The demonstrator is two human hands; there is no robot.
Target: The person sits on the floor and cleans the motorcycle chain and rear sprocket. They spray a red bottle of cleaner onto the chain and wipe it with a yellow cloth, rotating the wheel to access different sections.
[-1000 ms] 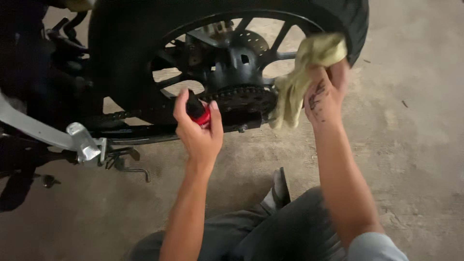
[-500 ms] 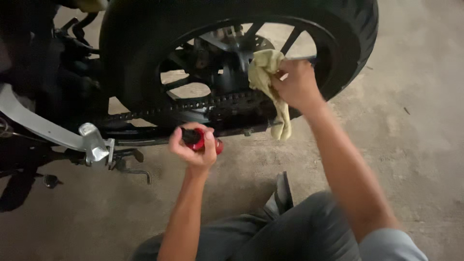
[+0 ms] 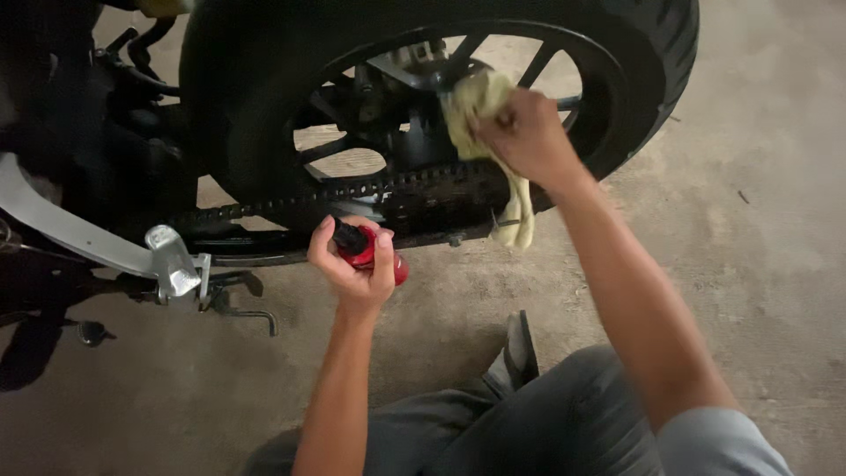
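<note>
Head view looks down at a motorbike rear wheel (image 3: 617,115), w/ much hidden: top of the tyre is cut off by the upper edge, the bike's body at left is so dark that parts can't be made out, and the hub area behind the spokes is murky. Right hand (image 3: 524,137) is up at the hub, fingers curled tight round a pale yellow rag (image 3: 515,207); the bunched upper part is pressed against the dark hub metal, and a loose tail hangs down in front of the chain (image 3: 352,189) and sprocket. Rag looks soft, crumpled, faintly grimy; the hand covers its middle. Left hand (image 3: 352,264) is lower, just below the chain run, fingers wrapped round a small red can (image 3: 377,260) w/ a black top; only a bit of red shows between thumb and fingers and at the right of the palm, so the can's shape is hard to tell. Can's black top tilts up-left toward the chain, not touching it as far as seen. Silver footpeg bracket (image 3: 176,269) sits left of that hand. Grey trouser leg (image 3: 546,423) and a shoe tip (image 3: 520,353) rest on the concrete floor (image 3: 749,264), partly cut off at the bottom edge.
</note>
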